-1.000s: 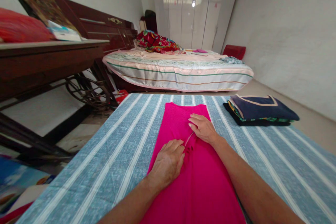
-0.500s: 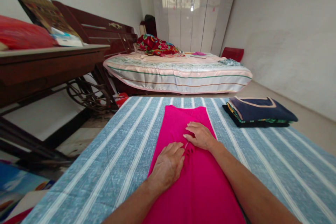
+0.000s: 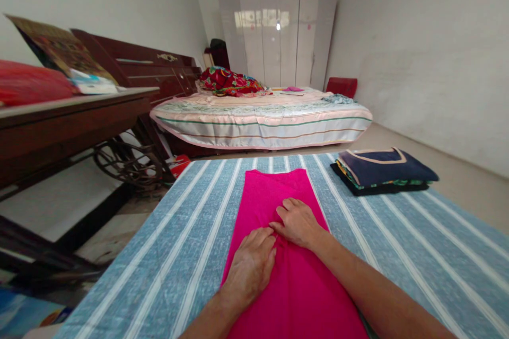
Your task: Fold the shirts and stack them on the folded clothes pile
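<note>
A bright pink garment [image 3: 274,190] lies lengthwise on the striped cloth, folded narrow, its near end running out of the bottom of the view. Its fabric is bunched into small gathers near the middle. My left hand [image 3: 251,262] rests on the left half with fingers curled together, gripping the fabric beside the gathers. From the right, my right hand [image 3: 299,222] is bent over the same spot, its thumb and fingers closing on the cloth. Both sets of fingertips nearly meet, and they cover part of the gathers.
Blue cloth with white stripes [image 3: 175,238] covers the surface under the garment. Folded clothes [image 3: 385,169], navy on top, are stacked at the right. Beyond the far edge stands a bed [image 3: 262,122] with a red floral quilt [image 3: 230,82]. A wooden sewing-machine table [image 3: 75,116] is at left.
My right thumb has moved down and left onto the gathers, closer to my left fingertips. The gathers now show less between the hands. The camera view has tilted up slightly.
</note>
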A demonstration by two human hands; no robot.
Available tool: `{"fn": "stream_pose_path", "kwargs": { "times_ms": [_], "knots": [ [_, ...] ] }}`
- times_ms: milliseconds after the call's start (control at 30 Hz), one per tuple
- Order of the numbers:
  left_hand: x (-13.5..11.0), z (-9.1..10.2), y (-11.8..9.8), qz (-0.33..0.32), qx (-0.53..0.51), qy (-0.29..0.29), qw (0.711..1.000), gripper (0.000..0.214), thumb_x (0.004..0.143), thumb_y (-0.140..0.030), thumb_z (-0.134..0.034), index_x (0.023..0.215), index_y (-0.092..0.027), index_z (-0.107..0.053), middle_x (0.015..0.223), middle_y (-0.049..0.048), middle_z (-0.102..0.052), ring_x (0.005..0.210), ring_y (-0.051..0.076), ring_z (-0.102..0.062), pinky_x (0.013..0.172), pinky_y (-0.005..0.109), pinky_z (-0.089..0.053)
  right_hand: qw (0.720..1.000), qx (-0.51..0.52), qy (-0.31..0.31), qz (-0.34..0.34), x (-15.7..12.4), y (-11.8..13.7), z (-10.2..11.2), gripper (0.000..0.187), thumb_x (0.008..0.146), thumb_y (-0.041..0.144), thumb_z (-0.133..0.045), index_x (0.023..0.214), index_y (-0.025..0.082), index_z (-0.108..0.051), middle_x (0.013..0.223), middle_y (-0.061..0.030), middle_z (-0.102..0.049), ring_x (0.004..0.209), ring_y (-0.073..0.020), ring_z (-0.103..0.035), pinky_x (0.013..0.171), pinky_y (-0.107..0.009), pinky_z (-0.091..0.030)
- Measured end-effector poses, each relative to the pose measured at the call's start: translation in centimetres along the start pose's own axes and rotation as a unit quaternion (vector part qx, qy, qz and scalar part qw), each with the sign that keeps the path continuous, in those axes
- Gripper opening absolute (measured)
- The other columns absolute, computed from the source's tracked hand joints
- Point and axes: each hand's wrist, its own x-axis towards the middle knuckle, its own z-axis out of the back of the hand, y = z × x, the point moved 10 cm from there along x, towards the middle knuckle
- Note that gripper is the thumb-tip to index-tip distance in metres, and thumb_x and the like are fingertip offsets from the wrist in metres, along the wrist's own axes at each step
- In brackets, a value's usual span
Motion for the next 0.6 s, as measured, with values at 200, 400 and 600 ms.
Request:
{"fn": "stream_pose_path", "kwargs": {
  "times_ms": [200, 400, 600],
  "knots": [
    [-0.2, 0.0, 0.1, -0.002, -0.009, -0.006, 1.0, 0.027, 0.082, -0.012, -0.046, 0.103, -0.02, -0.061, 0.107, 0.007, -0.065, 0.102, 0.02, -0.061, 0.091, 0.038, -0.052, 0.998, 0.026, -0.017, -0.055, -1.1, -0.4, 0.2, 0.035, 0.09, 0.048, -0.049, 0.103, 0.019, -0.064, 0.106, -0.0102, -0.06, 0.107, -0.0268, -0.05, 0.092, -0.039, -0.038],
    [0.2, 0.9, 0.4, 0.019, -0.042, 0.034, 0.998, 0.026, 0.085, -0.017, -0.045, 0.102, -0.02, -0.064, 0.109, 0.0065, -0.066, 0.104, 0.018, -0.061, 0.092, 0.032, -0.051, 0.996, 0.045, -0.009, -0.075, -1.1, -0.6, 0.2, 0.037, 0.088, 0.048, -0.051, 0.106, 0.018, -0.063, 0.113, -0.0133, -0.057, 0.111, -0.0283, -0.048, 0.093, -0.042, -0.036],
    [6.4, 1.3, 2.2, 0.059, -0.045, 0.081, 0.994, 0.023, 0.083, -0.016, -0.043, 0.084, -0.019, -0.066, 0.095, 0.0042, -0.069, 0.091, 0.016, -0.064, 0.085, 0.03, -0.052, 0.995, 0.059, -0.002, -0.08, -1.0, -0.8, 0.1, 0.041, 0.086, 0.049, -0.051, 0.107, 0.016, -0.064, 0.108, -0.0159, -0.058, 0.107, -0.0311, -0.05, 0.089, -0.045, -0.038]
  ]
}}
